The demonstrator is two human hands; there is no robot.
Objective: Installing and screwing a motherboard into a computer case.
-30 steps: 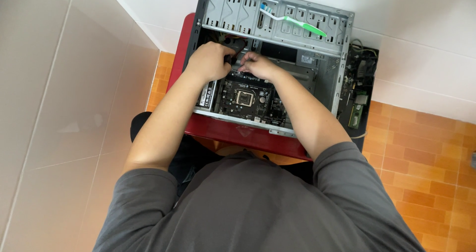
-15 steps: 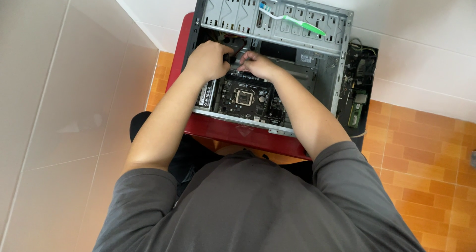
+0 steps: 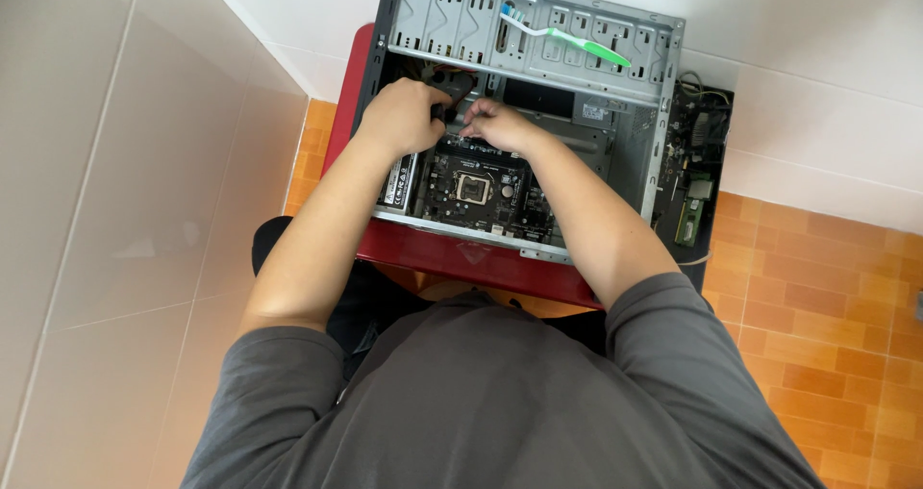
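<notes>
White wall tiles and an orange tiled floor [image 3: 827, 326] frame the scene, with a red stool [image 3: 452, 253] carrying an open computer case [image 3: 524, 27] at about twelve o'clock from the person. Inside the case lies the motherboard [image 3: 471, 191], dark, with a square silver socket near its middle. Both hands work at the board's far edge, toward twelve o'clock. The left hand [image 3: 402, 116] is curled over, fingers bent down around something dark; what exactly it grips is hidden by the knuckles. The right hand [image 3: 500, 125] sits just beside it at three o'clock, fingers pinched together on a small part at the board's upper edge; whether it truly holds anything I cannot tell. The two hands nearly touch. A green and white toothbrush [image 3: 567, 39] rests on the metal drive bay of the case, at one o'clock from the hands. At three o'clock, outside the case, black panel with loose circuit boards [image 3: 694, 176] leans near the wall.
</notes>
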